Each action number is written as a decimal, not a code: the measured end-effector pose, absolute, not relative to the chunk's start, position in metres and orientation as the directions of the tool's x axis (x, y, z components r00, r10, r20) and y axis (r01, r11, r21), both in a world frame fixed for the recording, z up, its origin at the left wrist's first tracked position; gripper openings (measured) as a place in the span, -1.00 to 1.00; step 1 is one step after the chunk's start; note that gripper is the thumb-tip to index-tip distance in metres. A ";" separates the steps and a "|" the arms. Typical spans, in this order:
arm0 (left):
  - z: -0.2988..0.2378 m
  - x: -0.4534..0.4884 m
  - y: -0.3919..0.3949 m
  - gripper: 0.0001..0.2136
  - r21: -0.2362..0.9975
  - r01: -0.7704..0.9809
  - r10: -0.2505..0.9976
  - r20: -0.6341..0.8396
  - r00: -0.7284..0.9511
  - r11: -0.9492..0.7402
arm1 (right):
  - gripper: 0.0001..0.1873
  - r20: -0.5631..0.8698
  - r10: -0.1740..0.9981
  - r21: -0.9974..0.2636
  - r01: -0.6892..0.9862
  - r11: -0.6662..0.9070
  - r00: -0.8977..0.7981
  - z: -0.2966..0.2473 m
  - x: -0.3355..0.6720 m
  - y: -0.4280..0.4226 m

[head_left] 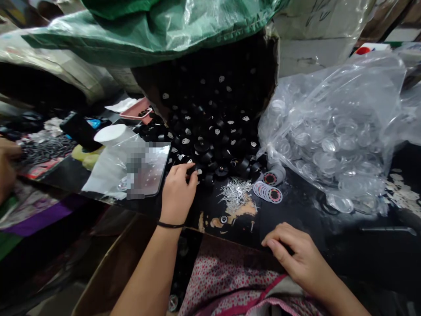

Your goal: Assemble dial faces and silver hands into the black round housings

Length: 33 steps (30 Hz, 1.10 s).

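Note:
My left hand [179, 191] reaches forward onto the black table, its fingers curled round a small black round part [191, 169] at the near edge of a heap of like black parts [213, 131]. My right hand [292, 252] rests at the table's front edge with its fingers curled loosely down; whether it holds anything is hidden. Between the hands lie a pile of small silver metal pins [235, 193] and a fanned row of round discs with red and white rings [268, 191].
A clear plastic bag of transparent round covers [332, 140] fills the right side. A phone [149, 169] lies left of my left hand, with a white cup [110, 134] and a pink tray [136, 109] behind. Another person's hand [6, 164] shows at far left. A green sack [148, 26] hangs above.

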<state>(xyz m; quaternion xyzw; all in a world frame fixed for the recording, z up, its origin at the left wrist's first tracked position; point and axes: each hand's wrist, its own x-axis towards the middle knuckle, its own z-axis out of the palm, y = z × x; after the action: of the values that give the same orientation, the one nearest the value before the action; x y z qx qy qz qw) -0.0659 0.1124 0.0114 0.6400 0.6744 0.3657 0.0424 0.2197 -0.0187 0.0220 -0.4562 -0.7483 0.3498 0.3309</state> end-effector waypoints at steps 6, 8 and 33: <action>0.022 -0.044 0.085 -0.73 0.882 0.468 0.807 0.311 -0.502 -0.049 | -0.79 0.074 0.965 -0.713 0.663 0.227 -0.251 0.019 0.230 0.004; 0.020 -0.028 0.067 -0.83 0.990 0.141 0.878 0.067 -0.475 0.001 | -0.81 0.038 0.995 -0.591 0.801 0.094 -0.088 0.016 0.237 0.022; 0.003 0.043 0.003 -0.67 0.706 -0.616 0.919 -0.386 0.077 0.348 | -0.82 -0.157 0.977 -0.897 0.436 -0.079 -0.144 0.030 0.222 0.040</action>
<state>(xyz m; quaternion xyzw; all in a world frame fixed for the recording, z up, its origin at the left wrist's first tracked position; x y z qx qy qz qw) 0.0425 0.0026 0.0034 0.1841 0.4116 0.5402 0.7105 0.2219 0.0396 0.0299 -0.5808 -0.6081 0.4499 0.3009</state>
